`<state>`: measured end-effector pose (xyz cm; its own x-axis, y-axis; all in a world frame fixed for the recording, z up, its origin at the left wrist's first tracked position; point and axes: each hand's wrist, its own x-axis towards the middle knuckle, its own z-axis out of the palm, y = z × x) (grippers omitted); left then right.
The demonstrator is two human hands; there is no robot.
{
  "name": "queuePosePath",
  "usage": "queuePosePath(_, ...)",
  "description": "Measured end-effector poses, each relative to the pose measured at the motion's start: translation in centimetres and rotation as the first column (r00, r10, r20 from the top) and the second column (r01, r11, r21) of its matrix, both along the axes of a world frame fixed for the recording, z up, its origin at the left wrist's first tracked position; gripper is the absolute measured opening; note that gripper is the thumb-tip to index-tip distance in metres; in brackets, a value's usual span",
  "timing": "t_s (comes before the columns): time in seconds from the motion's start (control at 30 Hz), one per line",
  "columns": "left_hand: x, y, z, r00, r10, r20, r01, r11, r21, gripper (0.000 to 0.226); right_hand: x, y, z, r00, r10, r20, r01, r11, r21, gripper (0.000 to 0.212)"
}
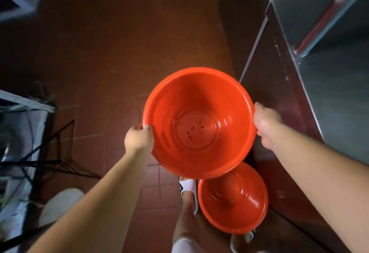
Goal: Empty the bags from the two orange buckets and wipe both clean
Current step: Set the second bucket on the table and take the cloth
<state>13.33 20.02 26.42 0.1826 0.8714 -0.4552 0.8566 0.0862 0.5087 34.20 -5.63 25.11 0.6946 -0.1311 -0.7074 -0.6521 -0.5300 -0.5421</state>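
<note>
The person held the upper orange bucket (199,123) in the air above the red tiled floor (111,57), its open mouth turned up toward the camera; the left hand (139,139) gripped the near-left part of the rim, fingers curled over the edge, and the right hand (265,125) clasped the rim on the opposite side, its fingers hidden behind the wall; no bag lay inside, and dark specks dotted the round bottom; the second orange bucket (233,198) sat lower, partly hidden by the first one's near edge, just beside the person's foot in a white sandal (188,190); it too looked bare inside, with glossy highlights on its wall; to the right ran a dark worktop (279,93) edged by a steel surface (329,53); on the left stood a black wire rack (40,153), blurred, and a pale rounded shape (60,204) lay on the floor near the bottom left.
</note>
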Motion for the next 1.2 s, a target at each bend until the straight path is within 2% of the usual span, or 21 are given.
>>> queuePosePath(0.1, -3.4, -1.3, 7.2, 0.993, 0.081, 0.082, -0.081, 0.997, 0.008, 0.022, -1.8, -1.2, 8.0, 1.0, 0.015, 0.025, -0.017, 0.997, 0.078, 0.047)
queuePosePath(0.27, -7.8, -4.1, 18.0, 0.972, 0.112, 0.206, -0.102, 0.993, -0.058, 0.031, -4.8, -4.6, 19.3, 0.996, 0.073, 0.058, -0.084, 0.974, 0.209, 0.041)
queuePosePath(0.37, -9.1, -5.0, 23.5, 0.96, 0.074, 0.27, -0.057, 0.996, -0.071, 0.027, -6.9, -7.1, 25.4, 0.994, 0.079, 0.071, -0.096, 0.956, 0.278, 0.037)
queuePosePath(0.43, -9.2, -5.4, 26.6, 0.944, 0.057, 0.324, -0.019, 0.993, -0.12, 0.023, -8.5, -9.0, 29.0, 0.995, 0.067, 0.079, -0.088, 0.95, 0.301, 0.042)
queuePosePath(0.5, -9.0, -5.9, 29.2, 0.922, 0.022, 0.386, 0.05, 0.983, -0.175, 0.024, -10.2, -11.2, 31.8, 0.992, 0.013, 0.123, -0.048, 0.956, 0.29, 0.044)
queuePosePath(0.67, -8.0, -8.2, 33.7, 0.862, -0.137, 0.488, 0.266, 0.941, -0.207, 0.007, -15.4, -17.1, 37.3, 0.973, -0.157, 0.17, 0.106, 0.955, 0.277, 0.045)
queuePosePath(0.87, -5.9, -13.8, 36.2, 0.783, -0.297, 0.547, 0.489, 0.837, -0.245, 0.007, -22.5, -25.4, 41.5, 0.904, -0.387, 0.182, 0.315, 0.89, 0.328, 0.056)
queuePosePath(1.03, -3.0, -22.9, 38.9, 0.672, -0.436, 0.599, 0.671, 0.7, -0.244, 0.007, -28.5, -34.3, 44.8, 0.766, -0.598, 0.235, 0.491, 0.781, 0.387, 0.051)
queuePosePath(1.2, -2.0, -33.5, 41.4, 0.542, -0.546, 0.639, 0.804, 0.559, -0.204, 0.007, -33.2, -43.5, 46.4, 0.646, -0.712, 0.276, 0.591, 0.695, 0.409, 0.053)
